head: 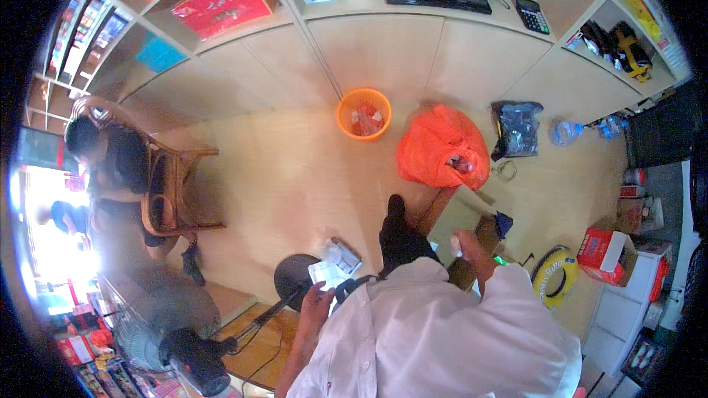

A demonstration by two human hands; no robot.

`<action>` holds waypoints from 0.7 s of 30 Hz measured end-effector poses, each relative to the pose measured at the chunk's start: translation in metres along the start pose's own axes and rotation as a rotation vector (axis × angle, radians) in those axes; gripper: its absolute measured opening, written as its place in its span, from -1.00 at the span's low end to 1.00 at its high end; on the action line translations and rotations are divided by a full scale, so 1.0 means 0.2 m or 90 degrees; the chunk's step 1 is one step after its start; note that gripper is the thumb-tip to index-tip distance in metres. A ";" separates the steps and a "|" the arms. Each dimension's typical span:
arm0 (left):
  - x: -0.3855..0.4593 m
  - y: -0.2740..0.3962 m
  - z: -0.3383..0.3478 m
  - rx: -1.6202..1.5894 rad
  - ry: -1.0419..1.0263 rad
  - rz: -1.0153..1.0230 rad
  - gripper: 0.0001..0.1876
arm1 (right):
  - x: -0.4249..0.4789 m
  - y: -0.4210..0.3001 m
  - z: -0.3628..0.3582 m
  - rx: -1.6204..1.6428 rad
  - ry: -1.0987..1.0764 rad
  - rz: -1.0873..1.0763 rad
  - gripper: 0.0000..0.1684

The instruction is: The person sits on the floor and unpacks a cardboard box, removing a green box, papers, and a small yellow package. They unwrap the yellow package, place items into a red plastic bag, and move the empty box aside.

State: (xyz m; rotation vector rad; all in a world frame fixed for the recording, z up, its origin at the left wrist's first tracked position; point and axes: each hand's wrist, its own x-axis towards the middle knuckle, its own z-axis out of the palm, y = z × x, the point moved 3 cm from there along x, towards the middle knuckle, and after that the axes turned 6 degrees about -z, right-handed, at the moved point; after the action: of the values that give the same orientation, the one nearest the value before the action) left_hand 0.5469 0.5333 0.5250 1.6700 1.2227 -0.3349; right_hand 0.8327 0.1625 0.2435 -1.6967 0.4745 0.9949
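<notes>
Low and left of centre, my left hand (316,305) has its fingers on a white packet (326,272), beside a pale grey boxed item (345,255). Glare washes out their details. My right hand (467,246) reaches over an open cardboard box (454,215) by my leg. Something small and pale shows at its fingers, too blurred to name. Part of the box's inside is hidden by my arm and white shirt. Just beyond the box rests a full orange-red plastic bag (437,143), with a gap in its side.
An orange waste basket (341,121) stands by the cabinets. A dark plastic package (519,130), water bottle (565,132) and yellow swim ring (555,278) lie rightward. A person sits leftward on a wooden chair (160,193). A pedestal fan (193,351) is at lower left.
</notes>
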 end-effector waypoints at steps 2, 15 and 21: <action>0.21 0.01 0.08 0.007 -0.018 0.012 -0.51 | 0.11 -0.15 0.00 -0.035 -0.008 -0.004 -0.62; 1.27 1.49 0.86 0.355 -0.441 0.371 -0.39 | 0.12 -0.14 -0.27 0.309 0.214 -0.138 -0.57; 1.46 1.89 1.57 0.727 -0.487 0.827 -0.27 | -0.14 -0.05 0.15 0.825 0.356 -0.077 -0.73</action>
State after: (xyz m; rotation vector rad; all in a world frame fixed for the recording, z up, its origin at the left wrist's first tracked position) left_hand 1.0928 0.4409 0.3834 2.4769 -0.8963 -0.7748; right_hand 0.8121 0.1897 0.2694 -0.7343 1.0641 -0.0292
